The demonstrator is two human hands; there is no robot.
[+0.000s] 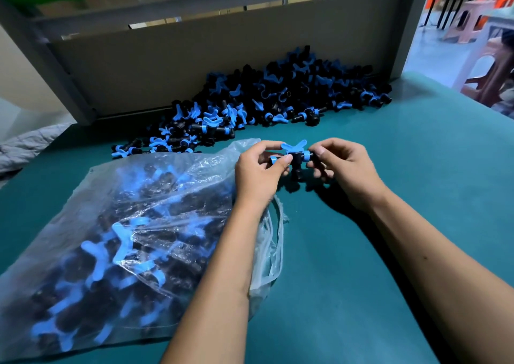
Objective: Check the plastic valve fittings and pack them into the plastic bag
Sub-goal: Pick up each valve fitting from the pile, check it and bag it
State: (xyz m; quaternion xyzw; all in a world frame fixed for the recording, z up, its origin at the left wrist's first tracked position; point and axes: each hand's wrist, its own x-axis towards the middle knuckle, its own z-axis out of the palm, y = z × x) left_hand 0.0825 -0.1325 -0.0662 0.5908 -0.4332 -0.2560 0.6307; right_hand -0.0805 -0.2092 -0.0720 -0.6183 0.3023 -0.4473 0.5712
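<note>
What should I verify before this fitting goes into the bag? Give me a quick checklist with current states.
1. Fitting held securely: ok. Left hand and right hand each pinch an end of the valve fitting.
2. Blue handle present: ok, it sits on top.
3. Blue end collars present: ok, one shows at each end.
4. Cracks or defects: cannot tell, detail too fine.
5. Plastic bag within reach: ok, lying directly under the left forearm.
6. Bag mouth open: cannot tell, the left hand covers it.
</note>
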